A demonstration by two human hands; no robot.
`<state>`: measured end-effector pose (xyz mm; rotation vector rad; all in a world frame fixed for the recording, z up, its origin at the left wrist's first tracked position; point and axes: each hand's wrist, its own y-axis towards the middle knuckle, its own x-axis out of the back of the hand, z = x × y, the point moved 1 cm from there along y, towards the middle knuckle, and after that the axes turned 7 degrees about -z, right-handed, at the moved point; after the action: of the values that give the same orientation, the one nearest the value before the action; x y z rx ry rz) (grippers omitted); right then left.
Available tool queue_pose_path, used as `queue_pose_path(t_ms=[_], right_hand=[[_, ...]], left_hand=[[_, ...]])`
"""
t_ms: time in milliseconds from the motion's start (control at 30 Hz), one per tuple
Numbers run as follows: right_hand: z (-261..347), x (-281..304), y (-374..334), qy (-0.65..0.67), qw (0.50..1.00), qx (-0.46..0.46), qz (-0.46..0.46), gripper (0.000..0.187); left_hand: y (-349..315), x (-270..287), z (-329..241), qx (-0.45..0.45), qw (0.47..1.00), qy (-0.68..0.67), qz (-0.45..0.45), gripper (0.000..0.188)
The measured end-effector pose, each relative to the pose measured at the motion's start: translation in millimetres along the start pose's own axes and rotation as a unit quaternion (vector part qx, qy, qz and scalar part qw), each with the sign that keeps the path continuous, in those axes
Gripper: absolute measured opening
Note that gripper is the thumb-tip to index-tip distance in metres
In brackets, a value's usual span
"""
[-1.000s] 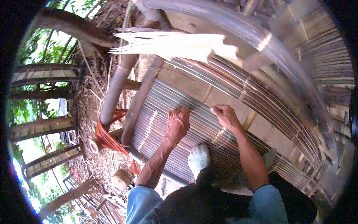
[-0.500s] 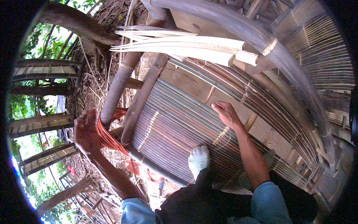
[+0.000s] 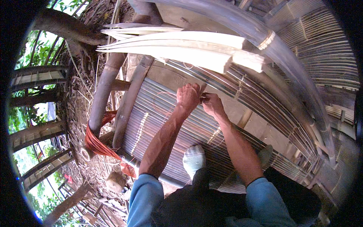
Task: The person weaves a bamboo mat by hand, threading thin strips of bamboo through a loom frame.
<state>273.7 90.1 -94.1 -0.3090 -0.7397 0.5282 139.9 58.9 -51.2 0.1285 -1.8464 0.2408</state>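
Observation:
My left hand [image 3: 188, 97] and my right hand [image 3: 213, 103] meet just beyond the far edge of the slatted bamboo platform [image 3: 170, 123]. The left is closed in a fist. The fingers of the right pinch together right beside it. A thin, pale reddish strand [image 3: 154, 102] loops out to the left of my left hand. The fingers hide the exact grip, and whatever the right hand pinches is too small to make out. A short brown stick [image 3: 203, 88] shows between the hands; whether they hold it I cannot tell.
Split pale bamboo lengths [image 3: 181, 47] lie across the far side. A thick bamboo pole [image 3: 242, 19] curves along the far right. Reddish strands [image 3: 100, 142] hang round a post [image 3: 106, 90] at left. My socked foot [image 3: 194, 157] rests on the slats.
My left hand has left the reddish strands at the post and come right, to my right hand. My right hand has moved slightly left and away. A thin strand now loops beside my left hand.

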Motion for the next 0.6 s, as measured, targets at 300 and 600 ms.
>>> queue_pose_path(t_ms=[300, 600], right_hand=[[14.1, 41.7, -42.2, 0.153, 0.976, 0.125, -0.090, 0.019], [48.3, 65.3, -61.0, 0.102, 0.977, 0.187, 0.016, 0.021]], left_hand=[[-10.8, 48.1, 43.4, 0.007, 0.951, -0.307, 0.046, 0.029], [-60.0, 62.5, 30.7, 0.065, 0.841, -0.523, 0.124, 0.080]])
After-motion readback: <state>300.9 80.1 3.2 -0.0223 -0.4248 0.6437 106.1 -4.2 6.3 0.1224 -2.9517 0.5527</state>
